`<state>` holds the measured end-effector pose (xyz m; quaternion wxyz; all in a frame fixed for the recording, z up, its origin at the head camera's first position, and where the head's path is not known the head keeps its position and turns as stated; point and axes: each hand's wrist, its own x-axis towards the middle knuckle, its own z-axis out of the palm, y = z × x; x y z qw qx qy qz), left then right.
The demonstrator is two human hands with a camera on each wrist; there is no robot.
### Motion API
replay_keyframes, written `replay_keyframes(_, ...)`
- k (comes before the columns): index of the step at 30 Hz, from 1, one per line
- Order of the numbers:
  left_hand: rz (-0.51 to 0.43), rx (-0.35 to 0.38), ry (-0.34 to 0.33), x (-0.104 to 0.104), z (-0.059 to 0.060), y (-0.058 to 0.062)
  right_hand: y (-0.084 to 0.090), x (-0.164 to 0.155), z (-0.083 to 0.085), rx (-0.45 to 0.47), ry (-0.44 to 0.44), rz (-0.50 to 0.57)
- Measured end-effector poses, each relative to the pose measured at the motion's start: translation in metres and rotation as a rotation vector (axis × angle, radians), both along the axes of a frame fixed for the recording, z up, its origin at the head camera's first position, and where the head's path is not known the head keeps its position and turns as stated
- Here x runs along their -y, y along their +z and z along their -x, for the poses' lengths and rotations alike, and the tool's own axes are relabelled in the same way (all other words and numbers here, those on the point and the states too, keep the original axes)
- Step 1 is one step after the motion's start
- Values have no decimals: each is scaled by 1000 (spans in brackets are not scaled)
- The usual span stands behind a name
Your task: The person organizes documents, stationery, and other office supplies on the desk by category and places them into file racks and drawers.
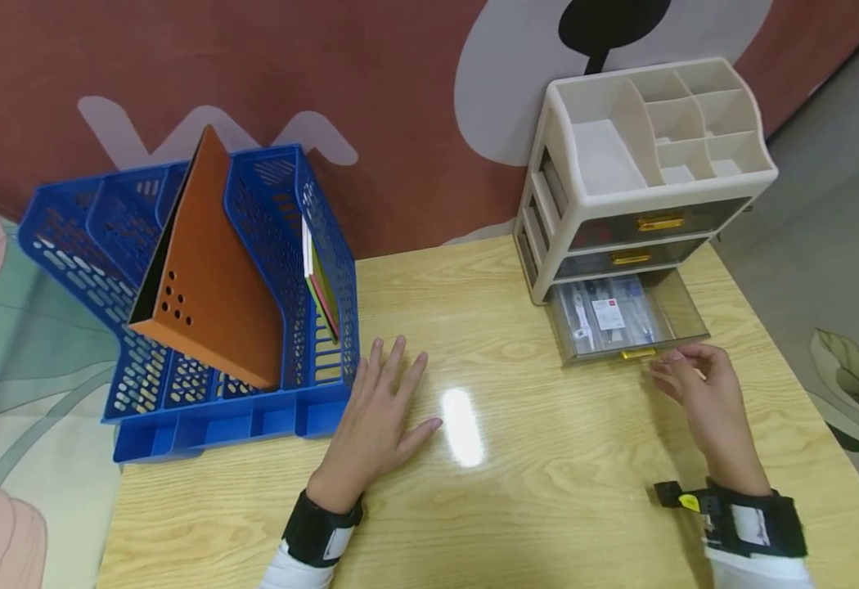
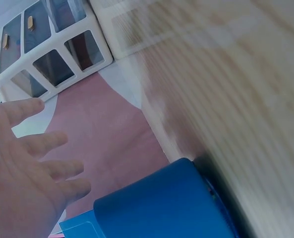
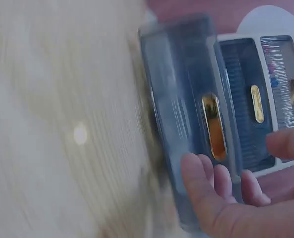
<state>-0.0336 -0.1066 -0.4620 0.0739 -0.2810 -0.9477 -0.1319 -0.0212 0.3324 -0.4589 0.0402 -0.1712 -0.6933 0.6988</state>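
Observation:
A white desktop drawer unit (image 1: 643,188) stands at the back right, its bottom clear drawer (image 1: 668,315) pulled out. Packaged items in clear wrapping (image 1: 608,313) lie inside that drawer. My right hand (image 1: 709,401) is at the drawer's front, just right of its gold handle (image 1: 639,353). In the right wrist view its fingers (image 3: 201,186) are loosely bent near the drawer front, with the thumb apart. No object shows in that hand. My left hand (image 1: 378,425) has its fingers spread over the wooden table, beside a blue file rack (image 1: 326,413), and holds nothing.
An orange folder (image 1: 216,278) leans in the blue rack, with thin booklets (image 1: 319,282) in its right slot. Open compartments (image 1: 694,123) top the drawer unit. A patterned wall covering (image 1: 415,123) rises behind the table (image 1: 474,515).

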Motion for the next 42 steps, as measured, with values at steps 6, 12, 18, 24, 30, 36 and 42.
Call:
replay_keyframes(6, -5, 3, -2, -1, 0, 0, -7, 6, -2, -45, 16, 610)
replay_keyframes(12, 4, 30, 7, -1, -1, -1, -10, 6, -1, -27, 70, 914)
replay_keyframes(18, 6, 40, 22, 1, -2, -1, -13, 10, 6, 2, 49, 953)
replay_keyframes(24, 5, 51, 28, 2, -2, 1, -16, 14, 10, -13, 28, 959)
replay_keyframes(30, 12, 54, 31, 2, -2, -1, -16, 14, 13, 1, -10, 947)
replay_keyframes(36, 5, 52, 30, 2, -3, -1, -14, 13, 14, 5, -5, 933)
replay_keyframes(42, -9, 19, 20, 2, -4, -4, -9, 9, 24, 10, 21, 917)
